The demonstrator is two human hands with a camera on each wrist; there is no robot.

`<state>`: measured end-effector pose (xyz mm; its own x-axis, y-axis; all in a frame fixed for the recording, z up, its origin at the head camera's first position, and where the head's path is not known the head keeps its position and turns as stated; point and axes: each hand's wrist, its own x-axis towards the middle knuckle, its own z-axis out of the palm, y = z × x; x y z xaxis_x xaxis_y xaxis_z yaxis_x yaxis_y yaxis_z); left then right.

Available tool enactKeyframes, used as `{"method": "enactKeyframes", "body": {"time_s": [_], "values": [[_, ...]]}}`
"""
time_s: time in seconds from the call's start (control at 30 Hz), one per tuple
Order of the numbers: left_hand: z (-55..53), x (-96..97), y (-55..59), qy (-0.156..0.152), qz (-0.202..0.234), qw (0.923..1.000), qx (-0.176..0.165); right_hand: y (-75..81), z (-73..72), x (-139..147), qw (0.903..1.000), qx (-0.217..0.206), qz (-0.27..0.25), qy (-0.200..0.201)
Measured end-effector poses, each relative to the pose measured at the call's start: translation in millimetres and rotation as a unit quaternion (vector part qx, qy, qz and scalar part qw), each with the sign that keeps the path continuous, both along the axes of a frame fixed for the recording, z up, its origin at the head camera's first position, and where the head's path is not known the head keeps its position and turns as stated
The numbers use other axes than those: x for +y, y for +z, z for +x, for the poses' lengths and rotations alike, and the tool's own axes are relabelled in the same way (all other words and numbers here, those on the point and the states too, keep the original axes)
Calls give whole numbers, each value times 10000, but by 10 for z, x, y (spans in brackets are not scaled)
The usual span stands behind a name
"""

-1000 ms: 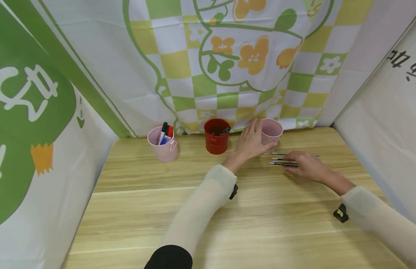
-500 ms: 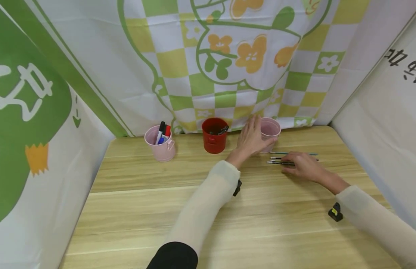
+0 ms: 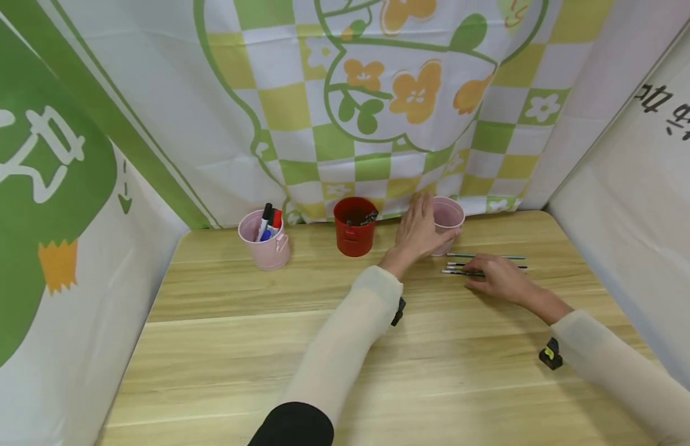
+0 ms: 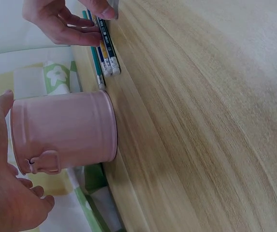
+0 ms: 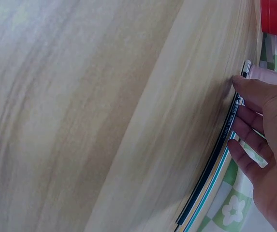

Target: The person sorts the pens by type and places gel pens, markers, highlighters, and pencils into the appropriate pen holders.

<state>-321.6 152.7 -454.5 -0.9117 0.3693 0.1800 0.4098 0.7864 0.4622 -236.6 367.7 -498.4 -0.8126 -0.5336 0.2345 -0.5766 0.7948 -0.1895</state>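
Observation:
My left hand (image 3: 416,234) spreads about a pink bucket (image 4: 65,133) by the back wall. Its thumb is at the bucket's rim and its fingers lie along the side, loosely bent in the left wrist view. To the right, my right hand (image 3: 498,277) is low over several pencils (image 4: 108,55) lying side by side on the table. Its thumb is on the near side and its bent fingers on the far side, pinching dark pencils (image 5: 220,140). A teal pencil (image 3: 512,257) lies behind them. The palm hides part of the pencils.
At the back left stands another pink bucket (image 3: 271,251) with markers (image 3: 269,223) in it. A red bucket (image 3: 354,238) holding small dark things is between it and my left hand. Printed cloth (image 3: 300,111) hangs behind the wooden table (image 3: 239,353).
My right hand has drawn very slightly left along the pencils, which stay on the table. My left hand stays at the pink bucket. The head view has shifted a little.

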Motion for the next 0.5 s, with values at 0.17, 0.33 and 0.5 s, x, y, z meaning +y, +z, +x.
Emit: {"method": "enactKeyframes", "body": {"time_s": [0.17,0.33,0.5], "values": [[-2,13,-34,-1,83,9999,-60,-23,9,3,10000,-3,-73,35],[-5,19,-74,-27,64,9998,-163,-59,7,11,9999,8,-90,72],[-10,54,-81,41,106,9996,-255,-76,7,28,9995,174,-185,194]]}}
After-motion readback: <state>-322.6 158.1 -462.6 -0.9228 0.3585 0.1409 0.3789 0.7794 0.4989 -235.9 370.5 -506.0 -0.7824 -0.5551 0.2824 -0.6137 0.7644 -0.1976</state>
